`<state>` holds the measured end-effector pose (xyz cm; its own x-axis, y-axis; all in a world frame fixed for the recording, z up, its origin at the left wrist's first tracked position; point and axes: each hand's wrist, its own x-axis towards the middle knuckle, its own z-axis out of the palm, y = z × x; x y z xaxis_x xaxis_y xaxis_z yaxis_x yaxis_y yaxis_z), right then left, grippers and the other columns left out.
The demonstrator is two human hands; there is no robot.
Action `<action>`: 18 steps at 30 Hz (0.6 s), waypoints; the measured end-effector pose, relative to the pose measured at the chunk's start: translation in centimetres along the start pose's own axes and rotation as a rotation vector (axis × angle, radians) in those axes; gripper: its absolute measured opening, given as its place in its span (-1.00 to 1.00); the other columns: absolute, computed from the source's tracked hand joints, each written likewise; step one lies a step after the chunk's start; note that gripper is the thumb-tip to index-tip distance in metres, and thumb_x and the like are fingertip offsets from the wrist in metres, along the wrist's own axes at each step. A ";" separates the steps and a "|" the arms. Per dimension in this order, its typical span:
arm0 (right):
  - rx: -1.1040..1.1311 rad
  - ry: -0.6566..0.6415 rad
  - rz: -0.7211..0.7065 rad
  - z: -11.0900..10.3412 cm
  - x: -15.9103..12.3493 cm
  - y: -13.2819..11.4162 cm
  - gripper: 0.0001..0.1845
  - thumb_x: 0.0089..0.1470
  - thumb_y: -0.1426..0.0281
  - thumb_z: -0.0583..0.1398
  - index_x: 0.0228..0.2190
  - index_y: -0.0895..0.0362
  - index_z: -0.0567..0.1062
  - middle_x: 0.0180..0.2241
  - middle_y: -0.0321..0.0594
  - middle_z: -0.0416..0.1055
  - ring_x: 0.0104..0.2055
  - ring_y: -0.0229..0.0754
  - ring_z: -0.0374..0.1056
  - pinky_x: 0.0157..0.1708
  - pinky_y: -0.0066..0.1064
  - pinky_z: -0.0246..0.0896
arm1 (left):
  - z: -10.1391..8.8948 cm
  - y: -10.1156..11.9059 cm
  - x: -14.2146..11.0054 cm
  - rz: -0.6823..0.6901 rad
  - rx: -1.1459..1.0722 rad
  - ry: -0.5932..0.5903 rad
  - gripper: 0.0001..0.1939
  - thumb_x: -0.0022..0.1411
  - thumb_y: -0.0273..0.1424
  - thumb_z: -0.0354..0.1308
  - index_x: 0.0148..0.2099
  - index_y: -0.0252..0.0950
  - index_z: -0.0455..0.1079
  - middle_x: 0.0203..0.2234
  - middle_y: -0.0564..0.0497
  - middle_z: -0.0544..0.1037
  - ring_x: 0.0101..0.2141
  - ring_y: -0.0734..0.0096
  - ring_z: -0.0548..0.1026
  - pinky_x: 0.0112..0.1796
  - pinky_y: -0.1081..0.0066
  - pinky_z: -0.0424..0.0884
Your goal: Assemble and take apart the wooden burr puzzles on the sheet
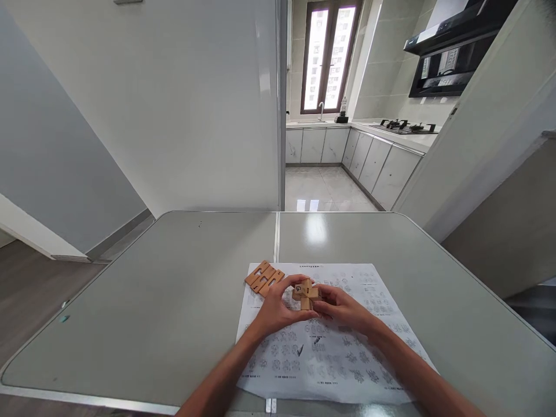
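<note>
Between my two hands is a small wooden interlocking block puzzle (306,292), its light-brown blocks crossing one another, with a dark mark on one of them. My left hand (280,304) grips it from the left, thumb below and fingers above. From the right, the fingers of my right hand (341,306) close on its side. Both hands are over a large printed sheet (313,370) covered with small diagrams and two handwritten ticks. Beyond my left hand, several flat wooden pieces with cut-out slots (264,278) lie side by side, partly on the sheet's upper left corner.
The grey table (143,313) has a metal-trimmed edge and a seam down its middle. A small teal bit (64,318) lies near its left edge. Past the table are a white wall panel (195,116) and a kitchen with cabinets (325,145) and a gas stove (406,126).
</note>
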<state>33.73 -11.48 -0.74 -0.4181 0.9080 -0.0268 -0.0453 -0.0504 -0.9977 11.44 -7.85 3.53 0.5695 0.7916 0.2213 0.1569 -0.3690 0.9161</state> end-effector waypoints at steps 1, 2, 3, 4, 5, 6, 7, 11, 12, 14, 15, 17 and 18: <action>0.003 0.001 -0.004 0.0 0.0 0.1 -0.55 0.21 -0.01 0.32 -0.14 0.11 0.56 -0.37 -0.29 0.36 -0.41 -0.25 0.22 -0.39 -0.40 0.15 | 0.0 0.0 0.0 -0.001 -0.001 0.002 -0.31 -0.01 -0.14 0.57 0.14 -0.16 0.48 0.05 -0.08 0.64 0.07 0.06 0.56 0.14 0.12 0.44; 0.005 0.000 -0.009 0.0 0.0 0.1 -0.56 0.22 -0.01 0.32 -0.14 0.11 0.56 -0.35 -0.28 0.36 -0.40 -0.24 0.23 -0.38 -0.40 0.15 | 0.0 0.0 0.0 0.000 -0.002 0.004 -0.32 -0.01 -0.15 0.57 0.14 -0.16 0.48 0.05 -0.08 0.64 0.07 0.06 0.57 0.14 0.13 0.44; 0.005 0.002 -0.013 0.0 0.0 0.1 -0.56 0.22 -0.01 0.32 -0.14 0.11 0.56 -0.35 -0.28 0.37 -0.40 -0.24 0.23 -0.38 -0.40 0.15 | 0.0 0.0 0.0 -0.001 -0.004 0.006 -0.32 -0.02 -0.15 0.57 0.14 -0.16 0.48 0.05 -0.08 0.64 0.07 0.06 0.57 0.13 0.13 0.44; 0.001 0.002 -0.013 0.0 0.0 0.2 -0.56 0.23 -0.01 0.31 -0.14 0.11 0.56 -0.35 -0.28 0.36 -0.40 -0.24 0.23 -0.38 -0.40 0.14 | 0.0 0.0 0.0 -0.003 -0.006 0.012 -0.32 -0.02 -0.16 0.57 0.14 -0.16 0.48 0.05 -0.08 0.64 0.07 0.06 0.57 0.13 0.13 0.43; -0.007 0.004 -0.012 0.1 0.0 0.2 -0.55 0.23 -0.01 0.31 -0.14 0.12 0.56 -0.36 -0.29 0.36 -0.41 -0.24 0.22 -0.39 -0.40 0.14 | 0.0 0.0 -0.1 -0.005 -0.005 0.020 -0.32 -0.02 -0.17 0.57 0.13 -0.15 0.48 0.05 -0.08 0.64 0.07 0.06 0.57 0.13 0.13 0.43; -0.015 0.007 -0.009 0.1 0.0 0.1 -0.55 0.24 -0.02 0.30 -0.15 0.12 0.56 -0.38 -0.30 0.34 -0.42 -0.25 0.21 -0.39 -0.40 0.13 | 0.1 -0.1 -0.1 -0.006 -0.002 0.030 -0.33 -0.01 -0.18 0.57 0.13 -0.15 0.48 0.04 -0.08 0.64 0.07 0.05 0.56 0.13 0.13 0.43; -0.023 0.010 -0.005 0.1 0.0 0.1 -0.54 0.24 -0.03 0.28 -0.15 0.12 0.55 -0.39 -0.30 0.33 -0.42 -0.25 0.21 -0.40 -0.40 0.13 | 0.1 -0.2 -0.1 -0.008 0.002 0.040 -0.33 -0.01 -0.18 0.57 0.13 -0.15 0.48 0.04 -0.08 0.64 0.08 0.05 0.56 0.14 0.13 0.43; -0.034 0.000 0.007 0.4 0.0 -0.3 -0.53 0.24 -0.06 0.27 -0.16 0.11 0.52 -0.40 -0.32 0.32 -0.45 -0.26 0.17 -0.44 -0.41 0.11 | 0.3 -0.5 -0.1 -0.018 0.014 0.053 -0.34 -0.02 -0.20 0.57 0.12 -0.14 0.49 0.02 -0.07 0.66 0.06 0.05 0.58 0.13 0.14 0.43; -0.036 -0.005 0.008 0.5 -0.1 -0.4 -0.53 0.24 -0.06 0.28 -0.19 0.11 0.51 -0.41 -0.33 0.31 -0.45 -0.26 0.16 -0.44 -0.41 0.10 | 0.3 -0.5 -0.1 -0.021 0.016 0.049 -0.34 -0.02 -0.20 0.57 0.12 -0.14 0.49 0.02 -0.07 0.66 0.05 0.05 0.58 0.12 0.14 0.43; -0.048 -0.013 -0.001 0.7 -0.1 -0.5 -0.54 0.25 -0.06 0.26 -0.24 0.10 0.49 -0.42 -0.33 0.30 -0.45 -0.26 0.15 -0.43 -0.41 0.10 | 0.4 -0.6 -0.1 -0.021 0.016 0.043 -0.35 -0.02 -0.20 0.57 0.12 -0.14 0.50 0.02 -0.07 0.66 0.05 0.05 0.58 0.12 0.15 0.44; -0.060 -0.013 -0.008 0.7 -0.1 -0.5 -0.54 0.27 -0.06 0.24 -0.26 0.10 0.48 -0.43 -0.33 0.30 -0.45 -0.26 0.15 -0.42 -0.41 0.10 | 0.4 -0.6 -0.1 -0.021 0.015 0.042 -0.35 -0.01 -0.19 0.57 0.12 -0.14 0.50 0.02 -0.07 0.66 0.05 0.05 0.58 0.12 0.16 0.44; -0.101 -0.010 -0.019 0.8 -0.1 -0.4 -0.52 0.29 -0.08 0.20 -0.30 0.10 0.47 -0.45 -0.33 0.31 -0.45 -0.24 0.17 -0.43 -0.40 0.10 | 0.4 -0.6 -0.1 -0.031 0.016 0.044 -0.36 0.00 -0.19 0.56 0.13 -0.14 0.50 0.02 -0.06 0.66 0.04 0.05 0.59 0.11 0.16 0.44; -0.122 -0.005 -0.021 0.8 -0.1 -0.3 -0.51 0.30 -0.10 0.18 -0.31 0.09 0.47 -0.45 -0.32 0.32 -0.46 -0.24 0.18 -0.43 -0.40 0.10 | 0.4 -0.6 -0.1 -0.039 0.017 0.045 -0.36 0.01 -0.19 0.55 0.13 -0.14 0.50 0.01 -0.06 0.67 0.04 0.05 0.59 0.11 0.15 0.45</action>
<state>33.04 -11.89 -0.41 -0.4228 0.9062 -0.0059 0.0562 0.0197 -0.9982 11.59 -7.91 2.87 0.5263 0.8263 0.2005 0.1926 -0.3455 0.9185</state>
